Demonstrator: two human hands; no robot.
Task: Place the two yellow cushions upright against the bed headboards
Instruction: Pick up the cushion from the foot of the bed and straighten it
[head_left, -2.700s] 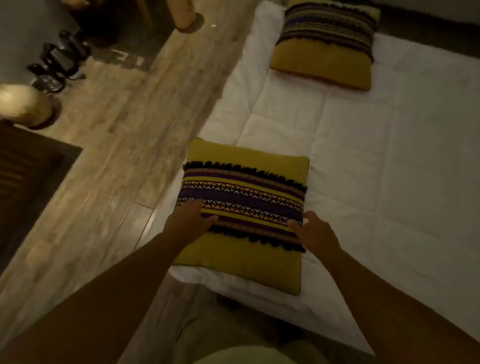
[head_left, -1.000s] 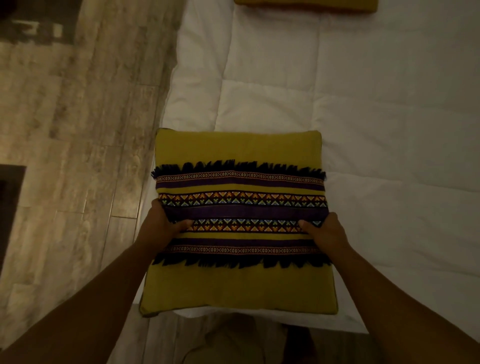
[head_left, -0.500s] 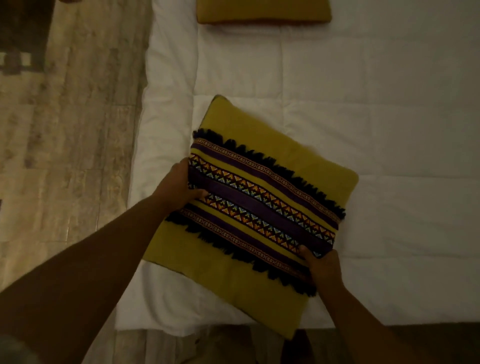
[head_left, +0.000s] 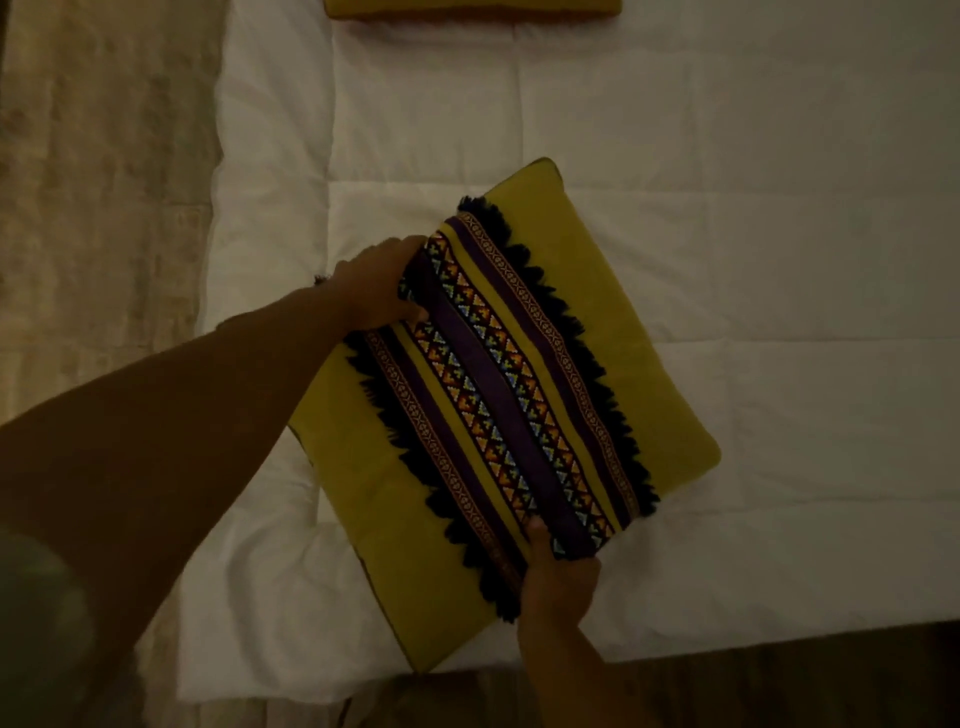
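Two hands clamp the yellow cushion, left hand far-left, right hand near. It has turned further clockwise over the white bed.

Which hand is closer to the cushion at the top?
Left. The left hand grips the far edge of the held cushion, nearer the top cushion; the right hand grips its near edge.

The near cushion sits slanted over the bed's near part. The left hand grips its far-left edge, the right hand its near edge. The far cushion lies farther up the bed. Floor runs along the bed's left.
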